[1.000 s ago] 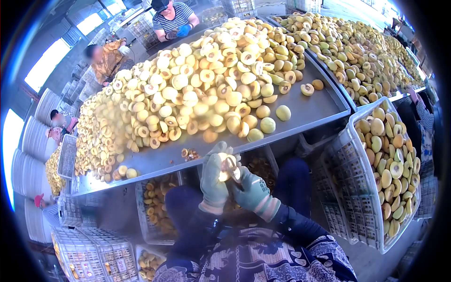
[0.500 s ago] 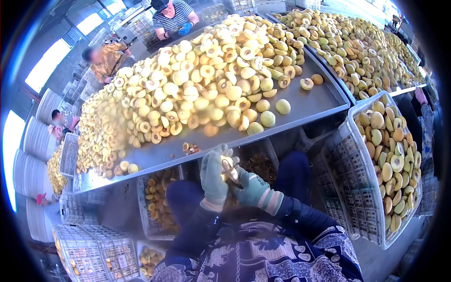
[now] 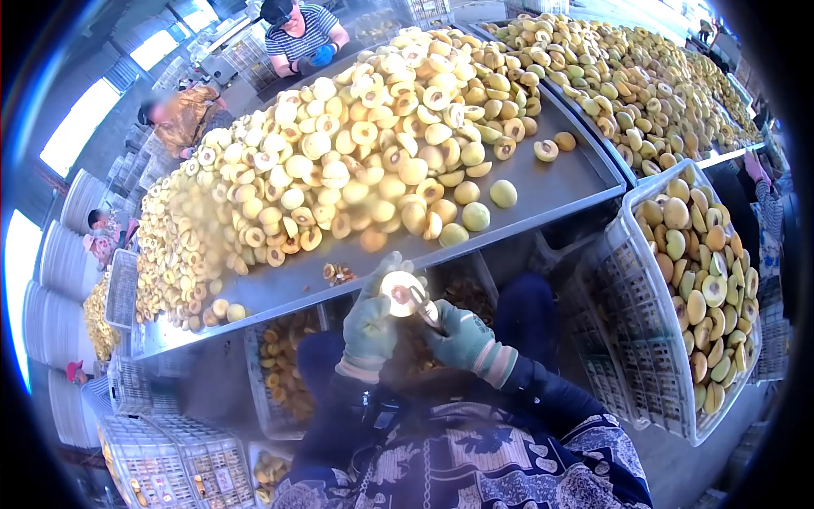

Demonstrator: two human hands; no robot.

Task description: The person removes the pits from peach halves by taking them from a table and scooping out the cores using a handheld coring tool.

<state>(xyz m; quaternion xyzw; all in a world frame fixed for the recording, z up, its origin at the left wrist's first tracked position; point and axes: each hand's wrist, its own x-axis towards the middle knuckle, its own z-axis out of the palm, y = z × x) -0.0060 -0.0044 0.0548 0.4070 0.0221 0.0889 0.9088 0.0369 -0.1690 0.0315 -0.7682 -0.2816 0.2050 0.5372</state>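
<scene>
My left hand [image 3: 370,327], in a pale green glove, holds a halved fruit [image 3: 401,294] with its cut face and brown centre turned up. Gloved as well, my right hand [image 3: 465,336] is closed on a small metal tool [image 3: 426,311], whose tip touches the fruit's cut side. Both hands are just below the near edge of a metal table [image 3: 297,293] heaped with halved fruit [image 3: 339,161]. A few pit scraps [image 3: 337,273] lie on the table close to my left hand.
A crate of fruit halves [image 3: 704,288] stands at the right. Under the table edge is another crate [image 3: 288,360]; more crates [image 3: 174,458] stand at lower left. Co-workers [image 3: 301,38] are across the table. A second heap [image 3: 627,85] fills the table at upper right.
My left hand has shifted slightly left and tilted the fruit, so its cut face now shows fully. The tool in my right hand has become more visible.
</scene>
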